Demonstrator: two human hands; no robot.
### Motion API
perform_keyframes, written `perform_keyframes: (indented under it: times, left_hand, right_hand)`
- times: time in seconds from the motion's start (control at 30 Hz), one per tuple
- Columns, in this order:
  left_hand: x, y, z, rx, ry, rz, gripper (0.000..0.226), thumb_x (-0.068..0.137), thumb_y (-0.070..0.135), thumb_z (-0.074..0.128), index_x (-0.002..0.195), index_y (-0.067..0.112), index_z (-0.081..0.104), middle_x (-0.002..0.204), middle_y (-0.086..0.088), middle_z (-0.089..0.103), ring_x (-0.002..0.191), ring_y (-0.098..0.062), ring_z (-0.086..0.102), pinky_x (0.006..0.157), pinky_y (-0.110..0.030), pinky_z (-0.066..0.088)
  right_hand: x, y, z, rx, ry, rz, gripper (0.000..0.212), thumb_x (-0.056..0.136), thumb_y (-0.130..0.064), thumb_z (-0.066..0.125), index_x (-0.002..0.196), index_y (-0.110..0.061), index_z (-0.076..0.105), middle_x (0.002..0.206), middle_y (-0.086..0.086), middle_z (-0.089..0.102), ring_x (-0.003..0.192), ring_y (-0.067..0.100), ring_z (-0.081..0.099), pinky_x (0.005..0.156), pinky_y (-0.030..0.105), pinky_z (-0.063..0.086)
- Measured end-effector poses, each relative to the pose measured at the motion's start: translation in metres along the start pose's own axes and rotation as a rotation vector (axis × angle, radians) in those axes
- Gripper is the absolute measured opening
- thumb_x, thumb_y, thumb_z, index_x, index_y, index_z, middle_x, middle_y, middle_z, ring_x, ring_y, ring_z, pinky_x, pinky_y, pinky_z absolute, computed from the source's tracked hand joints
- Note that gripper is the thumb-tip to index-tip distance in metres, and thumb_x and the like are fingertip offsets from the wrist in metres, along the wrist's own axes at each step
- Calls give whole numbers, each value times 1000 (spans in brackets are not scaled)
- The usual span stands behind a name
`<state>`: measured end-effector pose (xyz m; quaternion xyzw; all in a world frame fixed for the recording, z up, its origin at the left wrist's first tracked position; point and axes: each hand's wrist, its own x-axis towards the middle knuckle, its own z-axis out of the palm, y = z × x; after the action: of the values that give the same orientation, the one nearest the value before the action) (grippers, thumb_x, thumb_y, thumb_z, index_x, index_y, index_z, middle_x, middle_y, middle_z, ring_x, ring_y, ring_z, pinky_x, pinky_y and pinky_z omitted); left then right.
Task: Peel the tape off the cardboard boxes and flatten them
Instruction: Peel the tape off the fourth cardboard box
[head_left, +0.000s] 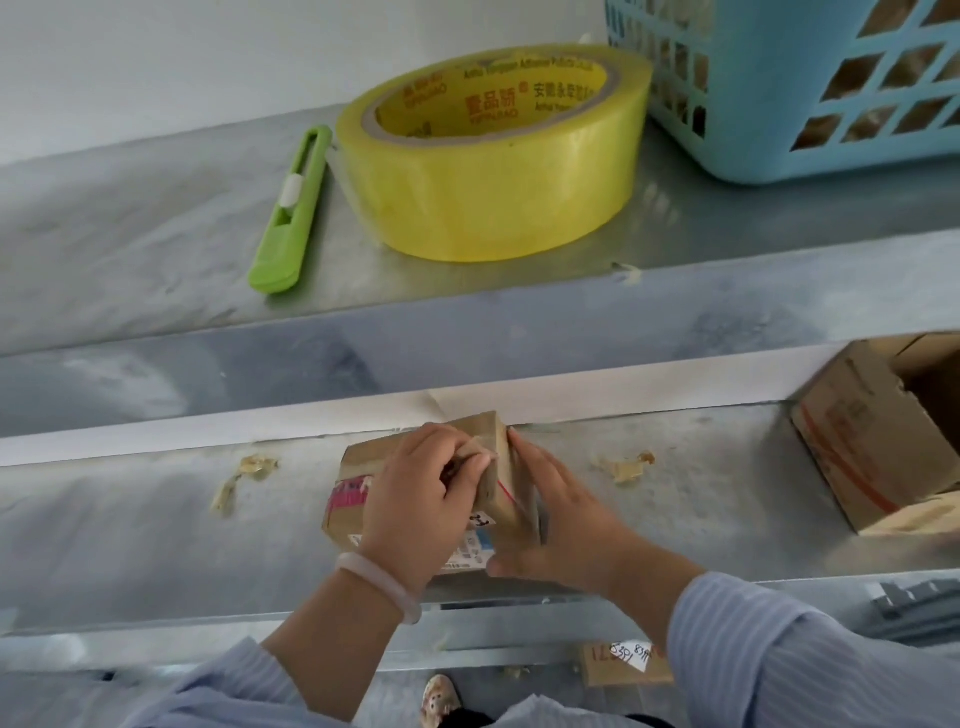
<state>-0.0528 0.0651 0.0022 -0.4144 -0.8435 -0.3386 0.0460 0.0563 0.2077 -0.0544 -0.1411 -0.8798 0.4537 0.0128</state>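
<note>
The small box (363, 467) sat tilted on the table (156, 519), about midway along it and close to the far edge. The left hand (421, 488) was on top of it, its fingers (457, 449) curled and pinching a lifted end of tape (480, 451) at the box's raised far corner. The right hand (566, 514) held the box from the right. Its fingers lay straight and together along that side, and its thumb hooked round the near end.

The likeliest trouble looked to be the tape snapping. Only a short end seemed to be pinched, and a sharp or upward tug could have torn it off, leaving the rest stuck down. Pulling hard might also have ripped the cardboard's skin. The box might have twisted out too, since it was steadied on one side only. Peeled scraps (244, 478) lay towards the left and right of the table and could have clung to a sleeve. An open box (872, 447) waited at the right edge.
</note>
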Motion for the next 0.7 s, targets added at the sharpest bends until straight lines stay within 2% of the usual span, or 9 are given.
perform_keyframes:
  times: [0.03, 0.1, 0.2, 0.27, 0.33, 0.47, 0.57, 0.63, 0.7]
  left_hand:
    - [0, 3, -3, -34, 25, -14, 16, 94, 31, 56, 79, 26, 55, 79, 18, 53, 76, -4, 53, 65, -14, 42]
    - [1, 7, -11, -69, 44, -2, 15, 93, 31, 55, 78, 27, 53, 79, 19, 53, 77, -5, 53, 65, -11, 40]
    - [3, 6, -28, -131, 14, -11, 11, 87, 35, 65, 87, 26, 60, 84, 17, 63, 83, -4, 60, 71, -14, 45]
    - [7, 6, -42, -167, -38, -25, 19, 82, 39, 72, 98, 35, 63, 90, 22, 67, 90, 2, 62, 77, -9, 45]
    - [10, 5, -53, -94, -66, 44, 18, 83, 41, 70, 100, 36, 71, 91, 23, 67, 93, 6, 59, 80, -6, 42]
    - [9, 0, -69, -36, -60, 35, 7, 82, 31, 75, 88, 33, 77, 81, 27, 66, 88, 7, 60, 78, 0, 38]
    - [4, -4, -72, 3, -49, 3, 7, 80, 30, 76, 86, 32, 78, 77, 36, 59, 92, 14, 55, 79, 2, 35]
    - [4, -3, -71, 66, -62, 6, 4, 81, 33, 74, 84, 34, 77, 76, 30, 63, 89, 8, 56, 75, -5, 39]
    - [4, -4, -74, 133, -123, 17, 7, 83, 36, 72, 87, 34, 76, 81, 18, 67, 84, -1, 58, 75, -19, 46]
  right_hand:
    - [-1, -1, 2, -39, 50, -30, 118, 53, -75, 69, 140, -63, -10, 152, -22, 17, 135, 2, 24, 110, 28, 26]
    - [-2, -6, 1, -99, 165, -75, 112, 54, -75, 64, 141, -62, -4, 148, -21, 22, 134, 4, 28, 106, 27, 30]
    - [-2, -10, -8, -170, 263, -186, 109, 56, -73, 64, 147, -52, 8, 141, -18, 28, 127, 8, 36, 99, 26, 34]
    - [-3, -14, -14, -204, 307, -260, 107, 58, -70, 65, 149, -49, 14, 138, -15, 30, 125, 11, 38, 98, 29, 40]
    - [-1, -21, -21, -248, 326, -290, 104, 60, -70, 66, 149, -47, 17, 137, -14, 32, 127, 12, 38, 100, 33, 43]
    - [3, -38, -37, -417, 334, -373, 100, 59, -65, 69, 148, -34, 35, 136, -1, 41, 127, 22, 42, 106, 44, 40]
    - [3, -50, -46, -531, 264, -408, 96, 60, -65, 66, 145, -26, 43, 136, 4, 45, 127, 25, 43, 110, 42, 34]
    - [3, -57, -50, -580, 190, -401, 96, 60, -63, 69, 145, -26, 43, 139, 2, 44, 129, 24, 41, 112, 40, 30]
    - [3, -62, -50, -625, 149, -411, 97, 59, -62, 72, 144, -26, 44, 139, 0, 45, 128, 22, 41, 111, 36, 27]
